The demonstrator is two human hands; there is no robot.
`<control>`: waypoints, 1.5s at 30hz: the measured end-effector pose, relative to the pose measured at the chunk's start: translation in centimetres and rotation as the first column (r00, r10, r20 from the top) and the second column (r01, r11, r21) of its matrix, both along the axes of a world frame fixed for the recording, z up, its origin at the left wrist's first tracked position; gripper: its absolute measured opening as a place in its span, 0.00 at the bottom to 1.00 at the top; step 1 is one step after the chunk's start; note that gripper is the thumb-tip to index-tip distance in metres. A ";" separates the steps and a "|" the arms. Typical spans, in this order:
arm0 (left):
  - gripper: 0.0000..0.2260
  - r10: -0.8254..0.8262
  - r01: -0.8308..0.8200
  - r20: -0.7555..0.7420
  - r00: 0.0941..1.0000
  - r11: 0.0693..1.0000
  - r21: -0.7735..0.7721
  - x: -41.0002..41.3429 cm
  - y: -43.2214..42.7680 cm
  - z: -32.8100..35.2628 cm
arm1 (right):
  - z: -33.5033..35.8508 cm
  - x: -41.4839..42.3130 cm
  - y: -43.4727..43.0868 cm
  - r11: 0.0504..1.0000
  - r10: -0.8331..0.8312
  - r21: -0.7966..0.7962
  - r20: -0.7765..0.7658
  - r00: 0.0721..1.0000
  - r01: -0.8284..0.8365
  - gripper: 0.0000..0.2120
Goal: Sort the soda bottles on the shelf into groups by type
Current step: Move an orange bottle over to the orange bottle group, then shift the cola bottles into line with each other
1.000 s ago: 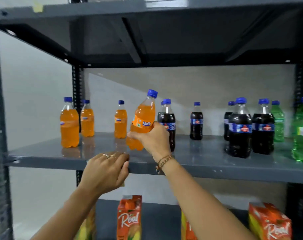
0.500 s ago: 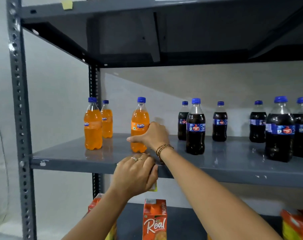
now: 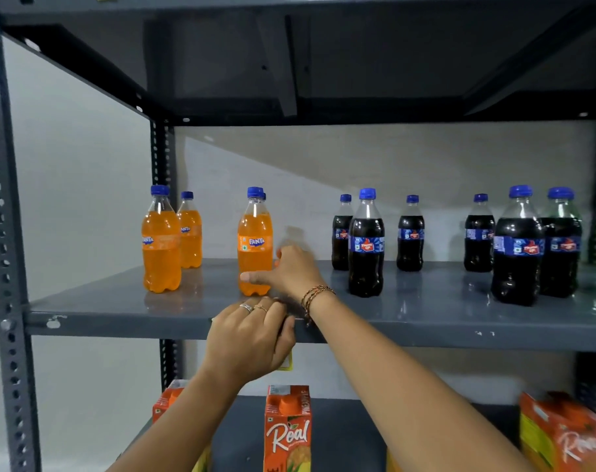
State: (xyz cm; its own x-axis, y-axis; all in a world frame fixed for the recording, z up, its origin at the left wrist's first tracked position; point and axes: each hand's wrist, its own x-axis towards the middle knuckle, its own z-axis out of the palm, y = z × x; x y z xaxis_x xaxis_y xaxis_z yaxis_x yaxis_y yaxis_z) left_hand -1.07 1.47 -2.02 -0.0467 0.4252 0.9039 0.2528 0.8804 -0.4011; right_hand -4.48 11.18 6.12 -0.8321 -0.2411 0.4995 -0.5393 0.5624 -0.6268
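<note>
1. A dark grey metal shelving unit fills the view, its boards glossy enough to carry soft reflections.
2. A perforated upright post stands at the near left; another post runs up the far left corner.
3. The upper shelf board hangs overhead, its underside in shadow, braced by a metal rib.
4. Behind the unit stands a plain pale wall, crossed by a slanting shadow.
5. A second pale wall lies to the left, evenly lit.
6. A small yellow tag hangs below the middle board's near edge.
</note>
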 end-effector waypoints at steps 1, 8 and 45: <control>0.22 0.017 -0.018 0.009 1.000 1.000 0.014 0.1 0.2 0.0 | 0.0 0.5 0.7 0.999 0.000 -0.051 -0.001 1.000 0.000 0.16; 0.20 0.066 -0.072 0.117 0.991 0.997 0.041 1.0 3.6 1.2 | 0.8 3.1 11.2 0.818 -0.450 -0.548 -0.421 0.787 0.174 0.05; 0.27 0.012 -0.015 0.085 0.996 0.999 0.031 -1.1 10.3 -0.4 | 0.0 2.1 24.2 0.868 -0.461 -0.185 0.050 0.886 0.462 0.32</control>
